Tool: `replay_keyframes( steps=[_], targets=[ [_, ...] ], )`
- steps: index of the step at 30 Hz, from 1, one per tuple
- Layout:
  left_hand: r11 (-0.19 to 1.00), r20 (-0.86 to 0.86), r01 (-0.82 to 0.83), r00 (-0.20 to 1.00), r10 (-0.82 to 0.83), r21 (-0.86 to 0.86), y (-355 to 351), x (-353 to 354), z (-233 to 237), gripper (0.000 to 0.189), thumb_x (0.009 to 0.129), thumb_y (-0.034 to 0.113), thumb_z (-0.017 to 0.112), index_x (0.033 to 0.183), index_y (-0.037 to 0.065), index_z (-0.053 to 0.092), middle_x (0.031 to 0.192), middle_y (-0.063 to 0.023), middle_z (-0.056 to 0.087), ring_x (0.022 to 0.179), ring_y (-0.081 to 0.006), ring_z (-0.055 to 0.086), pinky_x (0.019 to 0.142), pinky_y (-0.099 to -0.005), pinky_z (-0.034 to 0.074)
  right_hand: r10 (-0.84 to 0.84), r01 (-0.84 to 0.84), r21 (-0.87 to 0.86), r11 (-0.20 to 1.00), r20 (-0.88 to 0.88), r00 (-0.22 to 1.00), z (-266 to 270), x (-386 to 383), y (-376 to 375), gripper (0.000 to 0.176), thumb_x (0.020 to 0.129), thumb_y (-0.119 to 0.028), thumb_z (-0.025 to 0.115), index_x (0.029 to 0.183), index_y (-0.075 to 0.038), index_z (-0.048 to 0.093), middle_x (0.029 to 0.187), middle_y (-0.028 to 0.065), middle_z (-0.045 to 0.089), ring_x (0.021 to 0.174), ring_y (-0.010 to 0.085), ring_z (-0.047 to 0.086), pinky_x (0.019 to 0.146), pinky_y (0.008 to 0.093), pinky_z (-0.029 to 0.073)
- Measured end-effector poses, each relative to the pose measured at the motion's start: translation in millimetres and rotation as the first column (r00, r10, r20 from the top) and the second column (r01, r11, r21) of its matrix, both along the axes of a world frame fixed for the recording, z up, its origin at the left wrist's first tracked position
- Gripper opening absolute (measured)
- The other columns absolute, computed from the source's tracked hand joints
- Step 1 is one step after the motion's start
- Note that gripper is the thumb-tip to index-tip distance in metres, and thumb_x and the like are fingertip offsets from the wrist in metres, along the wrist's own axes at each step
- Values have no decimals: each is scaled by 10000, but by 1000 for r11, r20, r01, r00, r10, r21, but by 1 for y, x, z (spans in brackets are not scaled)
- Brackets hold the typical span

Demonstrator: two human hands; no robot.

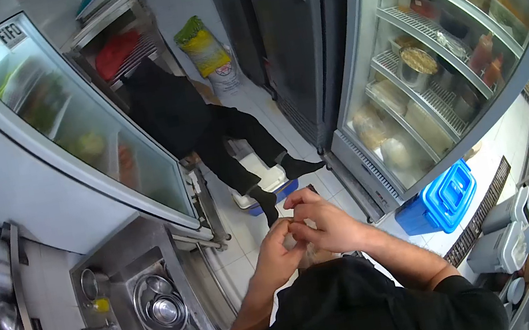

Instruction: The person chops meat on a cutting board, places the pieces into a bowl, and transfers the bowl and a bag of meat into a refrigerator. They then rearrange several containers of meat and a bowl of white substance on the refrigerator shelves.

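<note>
My left hand [275, 255] and my right hand [322, 222] are close together in front of my chest. The fingers of both are bent and pinched, with the fingertips meeting or nearly meeting. Just below them, a pale, partly see-through thing [316, 255] shows near my dark top. My hands and body hide most of it, and I cannot make out its kind or exactly what the fingertips grip.
Another person in dark clothes [171, 110] is ahead, legs stretched toward me beside a white-lidded tub [264, 172]. Glass-door fridges stand left [71, 120] and right [430, 67]. A steel sink [194, 309] holds bowls. A blue lidded bin [436, 206] stands on the right.
</note>
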State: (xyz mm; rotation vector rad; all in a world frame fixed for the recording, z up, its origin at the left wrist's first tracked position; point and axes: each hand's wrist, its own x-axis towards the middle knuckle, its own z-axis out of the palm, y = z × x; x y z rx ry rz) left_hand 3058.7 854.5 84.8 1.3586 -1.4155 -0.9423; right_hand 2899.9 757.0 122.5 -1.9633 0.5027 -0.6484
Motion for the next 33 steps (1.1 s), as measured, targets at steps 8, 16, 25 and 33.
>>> replay_keyframes(
  steps=[8,16,25,33],
  targets=[
    [993,-123,105,988,-98,51,-19,33,-17,167,862,68,755,992,-8,683,1016,-97,690,966,-193,647,879,-318,492,-24,21,237,971,9,1000,-31,13,-16,176,920,-144,689,958,7,605,1277,176,541,1182,295,565,985,388,467],
    [990,-90,143,986,-143,-5,-97,46,-18,100,874,68,754,903,-22,720,941,-84,696,891,-146,648,829,-292,499,82,-47,274,961,-119,989,-118,-12,-80,560,963,-250,669,1427,-15,460,1353,187,554,1257,287,558,1065,389,453],
    [985,50,114,993,-108,-132,-254,4,-29,119,847,72,771,864,-26,705,929,-123,685,905,-212,662,829,-322,509,-9,-114,-218,969,-493,870,-179,37,-196,268,920,-243,587,1079,-35,647,1132,189,691,1045,385,672,848,514,535],
    [994,290,109,952,-97,-26,-425,0,-20,158,850,142,773,897,3,713,1011,-134,704,950,-268,693,848,-354,536,-68,49,-51,998,-528,847,-228,-12,-364,351,1013,-317,463,1068,-49,683,925,244,697,911,443,670,810,516,529]
  ],
)
